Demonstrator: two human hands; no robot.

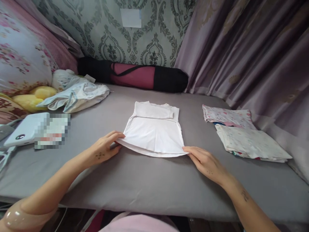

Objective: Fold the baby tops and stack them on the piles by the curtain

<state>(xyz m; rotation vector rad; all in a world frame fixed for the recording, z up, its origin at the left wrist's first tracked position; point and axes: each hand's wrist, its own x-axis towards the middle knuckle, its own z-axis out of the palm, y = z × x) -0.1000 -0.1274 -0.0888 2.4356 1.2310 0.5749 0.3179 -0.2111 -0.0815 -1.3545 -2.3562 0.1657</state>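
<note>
A small white long-sleeved shirt [155,132] lies on the grey bed sheet [145,183], its sleeves folded across the upper part. Its bottom hem faces me and is lifted a little, with the two layers slightly apart in the middle. My left hand [106,146] pinches the left corner of the hem between thumb and fingers. At the right corner, my right hand [202,161] grips the hem in the same way.
Folded patterned cloths [251,143] lie to the right. On the left are a crumpled cloth [84,93], a yellow plush [36,96], a white power bank [26,129] and a blurred packet [53,130]. A black and maroon bag [135,75] lies along the wall.
</note>
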